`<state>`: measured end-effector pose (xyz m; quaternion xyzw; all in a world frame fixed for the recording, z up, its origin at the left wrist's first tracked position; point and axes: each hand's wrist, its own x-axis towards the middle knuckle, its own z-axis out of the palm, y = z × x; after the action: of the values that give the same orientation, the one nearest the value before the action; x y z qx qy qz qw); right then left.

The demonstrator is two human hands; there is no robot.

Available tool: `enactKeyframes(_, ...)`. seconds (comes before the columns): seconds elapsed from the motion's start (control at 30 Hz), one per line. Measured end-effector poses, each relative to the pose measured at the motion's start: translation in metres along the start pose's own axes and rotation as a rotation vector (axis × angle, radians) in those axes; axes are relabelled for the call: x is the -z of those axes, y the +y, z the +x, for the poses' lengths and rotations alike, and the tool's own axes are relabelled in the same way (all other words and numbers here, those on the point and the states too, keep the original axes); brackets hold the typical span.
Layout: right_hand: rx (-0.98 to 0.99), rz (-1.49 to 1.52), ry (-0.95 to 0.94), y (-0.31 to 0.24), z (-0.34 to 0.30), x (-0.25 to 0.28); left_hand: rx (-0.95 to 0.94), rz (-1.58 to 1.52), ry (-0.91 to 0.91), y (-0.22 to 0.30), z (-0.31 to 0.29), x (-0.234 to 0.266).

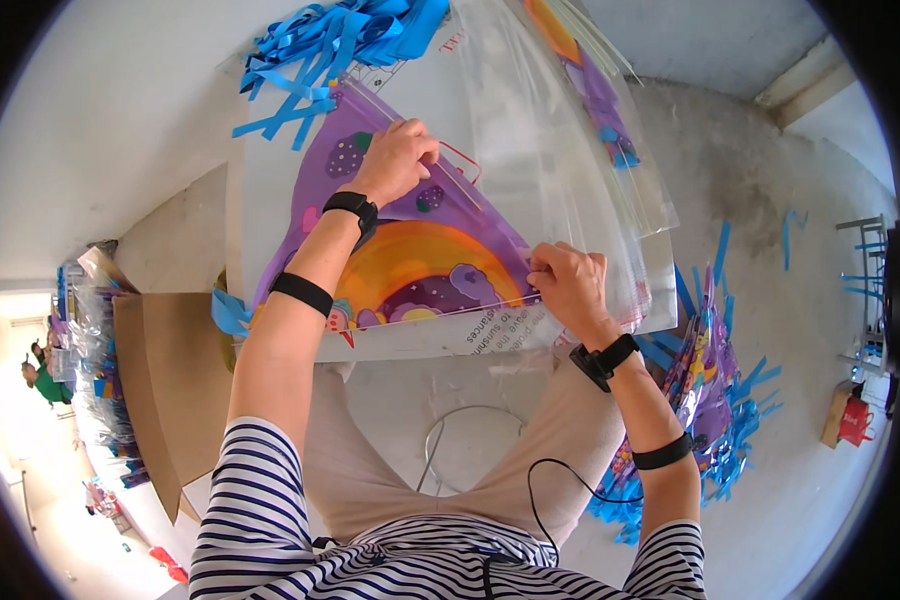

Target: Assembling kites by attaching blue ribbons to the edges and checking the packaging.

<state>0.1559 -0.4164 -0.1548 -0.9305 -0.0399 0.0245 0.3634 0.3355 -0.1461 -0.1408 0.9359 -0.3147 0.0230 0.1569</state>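
A purple and orange printed sheet [410, 255] with cartoon pictures lies on a white board [420, 340] across my lap, partly inside a clear plastic sleeve [530, 150]. My left hand [398, 160] presses on the sheet's upper part near the sleeve's flap edge. My right hand [568, 282] pinches the sheet's lower right corner where the sleeve meets it. Both wrists wear black bands.
A pile of blue paper strips [330, 40] lies at the far edge of the board. More clear sleeves [610, 110] are stacked at the upper right. Packed colourful sheets and blue strips [715, 390] lie on the floor at right. A brown carton [160, 380] stands at left.
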Motion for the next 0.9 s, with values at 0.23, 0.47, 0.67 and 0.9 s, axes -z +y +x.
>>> enactKeyframes(0.23, 0.024, -0.011, 0.011, -0.004, -0.001, 0.003, -0.148, -0.200, -0.157, 0.044, 0.002, -0.003)
enactKeyframes(0.47, -0.023, -0.076, 0.048, -0.003, 0.018, 0.009, -0.121, -0.208, -0.196, 0.048, -0.002, -0.013)
enactKeyframes(0.67, -0.284, -0.435, 0.042, -0.009, 0.046, 0.011, -0.106, -0.260, -0.178, 0.048, -0.003, -0.012)
enactKeyframes(0.9, -0.367, -0.489, -0.026, 0.001, 0.067, 0.004, -0.092, -0.183, -0.227, 0.044, -0.003, -0.014)
